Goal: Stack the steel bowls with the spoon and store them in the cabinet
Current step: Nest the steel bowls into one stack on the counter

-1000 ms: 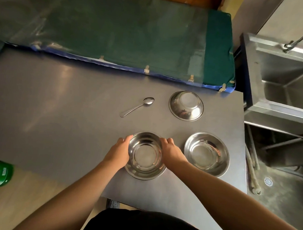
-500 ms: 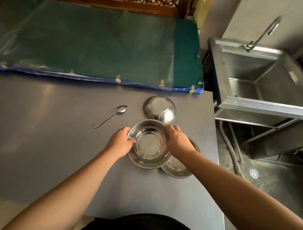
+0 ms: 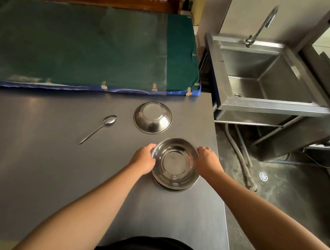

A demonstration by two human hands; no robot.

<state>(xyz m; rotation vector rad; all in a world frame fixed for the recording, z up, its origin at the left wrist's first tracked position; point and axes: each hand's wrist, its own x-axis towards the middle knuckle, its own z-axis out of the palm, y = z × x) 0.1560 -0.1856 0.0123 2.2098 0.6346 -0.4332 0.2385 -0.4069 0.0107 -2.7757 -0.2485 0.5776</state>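
Your left hand [image 3: 144, 158] and right hand [image 3: 208, 159] grip the top bowl [image 3: 175, 161] nested on another bowl [image 3: 173, 188] at the frame's centre, the spoon [image 3: 99, 128] and third bowl [image 3: 152, 117] lying above on the worktop [image 3: 45, 167].

Grey table [image 3: 45, 167]: bowls [image 3: 152, 117], spoon [image 3: 98, 128].

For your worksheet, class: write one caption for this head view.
Both hands, left hand and right hand, nest steel bowl into another; third bowl and spoon wait.
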